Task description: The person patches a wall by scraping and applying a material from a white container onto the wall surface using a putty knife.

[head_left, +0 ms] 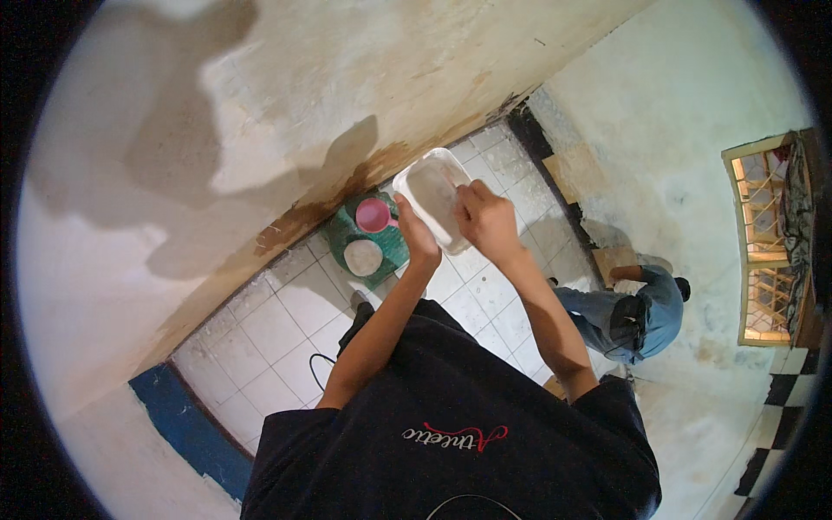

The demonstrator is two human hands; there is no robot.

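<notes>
A white rectangular tub (419, 192) is held up in front of me, tilted, with a pale greyish-white coating or mix inside. My left hand (418, 234) grips its left side, thumb up along the rim. Over the tub's right side, my right hand (485, 221) is closed around a thin pinkish stick-like tool (448, 177), which reaches into the tub. The tool's lower end is too small to make out. Below, beside my left hand, a pink dipper (373, 215) and a round white container (363, 257) stand on a green sheet (340, 227).
A stained, patchy wall (286, 186) rises close ahead and to the left. White tiles (277, 312) cover the floor. To the right, a person in a blue shirt (660, 316) bends towards the other wall, near a barred window (763, 247). A black cable (316, 368) lies near my left arm.
</notes>
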